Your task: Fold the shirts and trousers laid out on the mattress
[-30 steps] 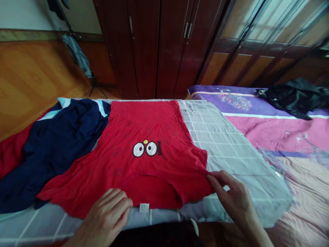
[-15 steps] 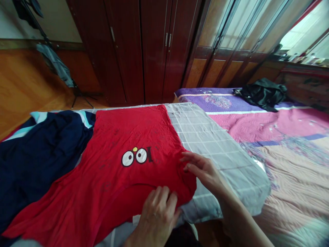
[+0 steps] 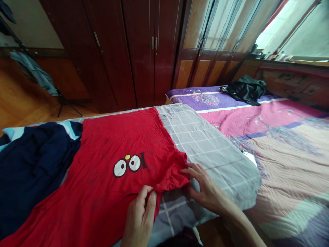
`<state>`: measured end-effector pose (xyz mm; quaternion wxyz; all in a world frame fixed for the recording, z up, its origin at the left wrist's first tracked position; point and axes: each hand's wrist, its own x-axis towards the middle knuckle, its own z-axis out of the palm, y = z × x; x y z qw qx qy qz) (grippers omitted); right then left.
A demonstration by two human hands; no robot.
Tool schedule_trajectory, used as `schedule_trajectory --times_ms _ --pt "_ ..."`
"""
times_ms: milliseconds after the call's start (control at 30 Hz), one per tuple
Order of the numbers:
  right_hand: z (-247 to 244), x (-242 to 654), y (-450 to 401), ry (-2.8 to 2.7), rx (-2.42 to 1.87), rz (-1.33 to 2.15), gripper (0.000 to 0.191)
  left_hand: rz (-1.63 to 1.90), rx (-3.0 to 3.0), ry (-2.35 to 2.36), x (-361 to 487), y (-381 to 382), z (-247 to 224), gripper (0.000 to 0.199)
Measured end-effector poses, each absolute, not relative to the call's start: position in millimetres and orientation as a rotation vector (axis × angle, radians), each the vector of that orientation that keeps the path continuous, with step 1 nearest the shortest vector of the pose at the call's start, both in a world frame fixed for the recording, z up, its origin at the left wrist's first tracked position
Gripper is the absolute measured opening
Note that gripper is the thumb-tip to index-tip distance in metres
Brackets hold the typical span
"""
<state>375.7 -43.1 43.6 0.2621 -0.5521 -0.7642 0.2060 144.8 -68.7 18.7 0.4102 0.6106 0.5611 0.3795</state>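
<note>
A red T-shirt (image 3: 102, 144) with two cartoon eyes and a dark letter lies spread on a grey checked sheet (image 3: 203, 144). At its near edge, my left hand (image 3: 141, 214) is closed, pinching the fabric between thumb and fingers beside the bunched sleeve. My right hand (image 3: 205, 188) is at the sleeve's open end, fingertips on top of the cloth and thumb below, closed on the sleeve edge. Wrinkled folds run between both hands. Some of the shirt reaches past the lower left of the picture.
Left of the shirt lies a dark blue garment (image 3: 38, 164) with light blue and white trim. Beyond the sheet on the right is a bed with a patterned quilt (image 3: 257, 120), bearing a black garment (image 3: 245, 89). Wardrobes (image 3: 144, 51) line the back; a stand (image 3: 64, 101) is at left.
My left hand has turned and now pinches the shirt's near edge. The sleeve has been gathered upward and wrinkled, baring more sheet beneath. The view has shifted right.
</note>
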Motion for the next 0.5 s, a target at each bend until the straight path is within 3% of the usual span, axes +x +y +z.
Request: schedule_trajectory --times_ms 100,300,400,500 --pt "35 368 -47 -2.184 -1.539 0.398 0.067 0.959 1.531 1.399 146 -69 19 0.032" --pt "43 375 -27 -1.991 -1.54 0.113 0.031 0.984 1.821 1.31 147 -74 22 0.018" --pt "62 388 -22 -2.001 -1.502 -0.154 0.03 0.985 2.138 1.208 150 -77 17 0.013" --pt "73 403 -26 -2.259 -1.536 -0.11 0.035 0.826 2.411 1.177 153 -80 12 0.019"
